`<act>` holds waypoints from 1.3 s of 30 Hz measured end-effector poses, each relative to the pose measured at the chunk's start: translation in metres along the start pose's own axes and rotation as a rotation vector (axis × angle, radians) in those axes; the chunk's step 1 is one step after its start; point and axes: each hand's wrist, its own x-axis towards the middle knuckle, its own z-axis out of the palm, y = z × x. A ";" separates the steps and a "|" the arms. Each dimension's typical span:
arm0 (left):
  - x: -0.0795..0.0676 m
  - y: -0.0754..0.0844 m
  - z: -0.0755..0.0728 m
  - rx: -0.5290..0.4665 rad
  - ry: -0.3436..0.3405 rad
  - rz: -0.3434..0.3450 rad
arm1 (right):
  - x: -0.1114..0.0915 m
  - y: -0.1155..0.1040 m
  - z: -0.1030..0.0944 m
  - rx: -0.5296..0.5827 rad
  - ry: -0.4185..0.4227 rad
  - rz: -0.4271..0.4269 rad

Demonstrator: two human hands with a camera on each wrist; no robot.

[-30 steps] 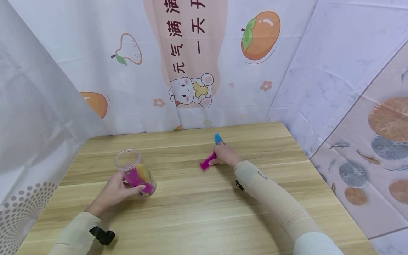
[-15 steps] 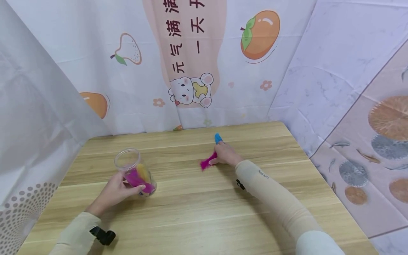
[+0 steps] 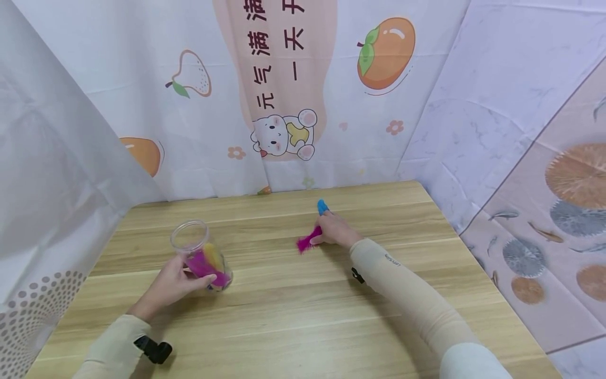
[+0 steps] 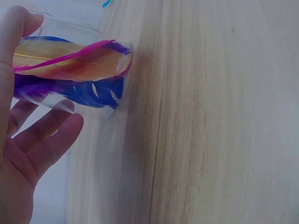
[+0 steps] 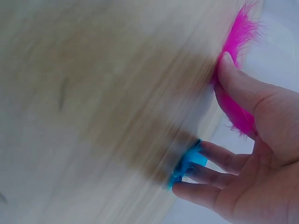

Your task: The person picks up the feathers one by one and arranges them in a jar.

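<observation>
My left hand [image 3: 167,287] grips a clear, open-topped jar [image 3: 206,238] at the left of the table, thumb on one side and fingers on the other. The jar leans slightly away to the left in the head view. Inside lie feathers: orange [image 4: 70,69], deep blue [image 4: 96,93], purple and magenta. Towards the back of the table, my right hand [image 3: 336,230] pinches a magenta feather [image 5: 242,35] with thumb and index finger. The other fingertips of that hand are at a bright blue feather [image 5: 188,163] close to the tabletop. Part of the magenta feather is hidden behind the thumb.
The light wood-grain table [image 3: 293,316] ends at a printed curtain [image 3: 341,131] along the back. More sheeting [image 3: 502,158] hangs on the right side and white sheeting [image 3: 61,173] on the left. A black wrist camera [image 3: 153,350] sits on the left sleeve.
Both hands and the jar stay practically in place. The bright blue feather's tip has shifted very slightly left under my right hand.
</observation>
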 end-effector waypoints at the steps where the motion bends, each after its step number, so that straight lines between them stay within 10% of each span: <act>1: 0.000 0.000 0.000 0.004 -0.001 -0.002 | 0.000 0.000 0.000 -0.002 0.005 -0.006; 39: 0.001 -0.001 0.001 0.027 -0.005 -0.017 | -0.001 -0.010 0.003 0.022 0.103 -0.132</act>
